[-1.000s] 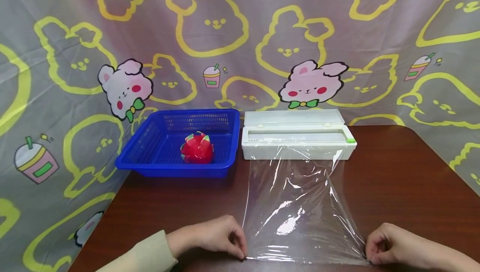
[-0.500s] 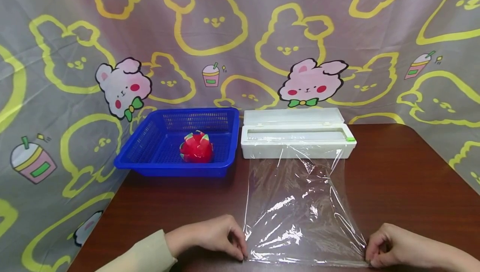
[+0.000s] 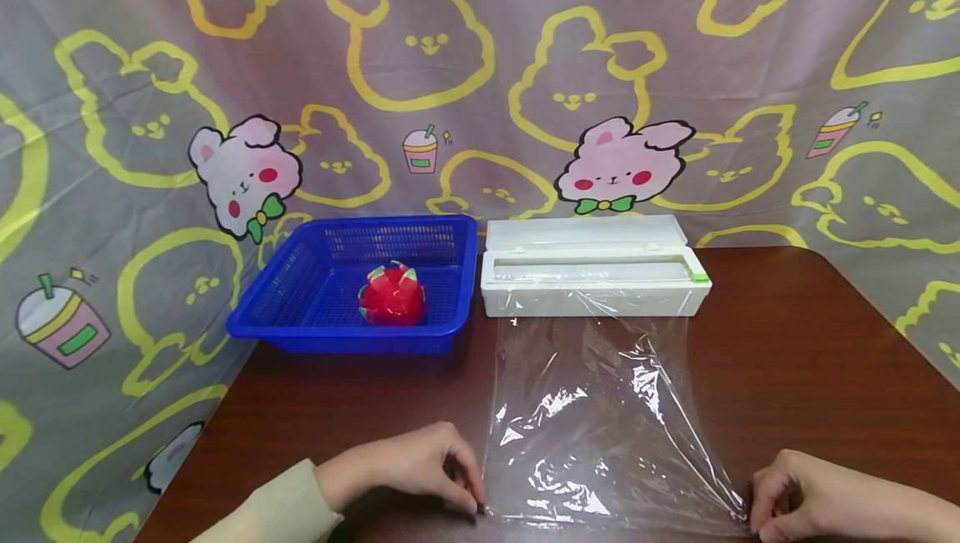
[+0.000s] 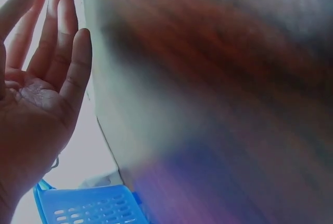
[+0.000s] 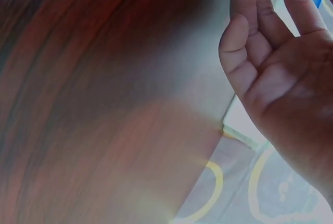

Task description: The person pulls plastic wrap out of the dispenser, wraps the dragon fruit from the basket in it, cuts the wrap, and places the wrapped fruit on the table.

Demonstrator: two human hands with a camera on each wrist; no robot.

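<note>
A clear sheet of plastic wrap runs from the white dispenser box toward the near edge of the table. At its near left corner my left hand pinches the edge, thumb and forefinger tips together. The other fingers of the left hand extend loosely in the left wrist view. My right hand is at the near right corner, fingers curled in at the film's edge. In the right wrist view the little finger of the right hand is bent, and the fingertips are cut off at the top.
A blue plastic basket stands at the back left with a red dragon fruit inside. The dispenser's lid is raised at the back. Behind the brown table hangs a patterned curtain.
My hands have moved slightly apart, the left one leftward and the right one rightward. The near edge of the wrap has spread wider, and its creases have shifted.
</note>
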